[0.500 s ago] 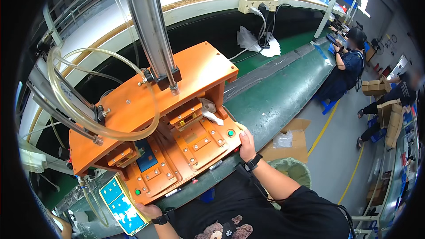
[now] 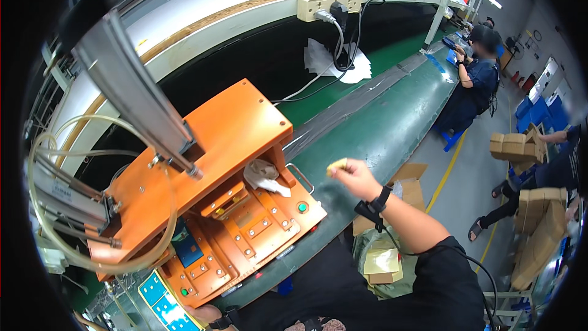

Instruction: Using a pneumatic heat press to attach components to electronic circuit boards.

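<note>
An orange press fixture (image 2: 223,129) with metal cylinders stands at the left on the green bench. A blue board (image 2: 188,250) lies in its left-hand nest. Over the green surface, to the right of the press, my right hand (image 2: 355,179) is closed, thumb against curled fingers. Pale yellow shows at its fingertips; whether it is a finger covering or a held piece is unclear. My left hand (image 2: 206,314) is at the press's near left corner, beside a yellow-edged sheet of blue panels (image 2: 164,303). Its fingers are mostly hidden.
Green buttons (image 2: 302,207) sit on the press's front corners, and a white crumpled cloth (image 2: 264,175) lies under its top. A lined bin (image 2: 383,263) and a cardboard box (image 2: 413,190) stand at right. A power strip (image 2: 327,3) hangs behind. Other people work farther right.
My right hand has left the press's right front corner and moved rightward, its fingers now curled. My left hand stays near the left corner. The view has shifted, moving the press lower left.
</note>
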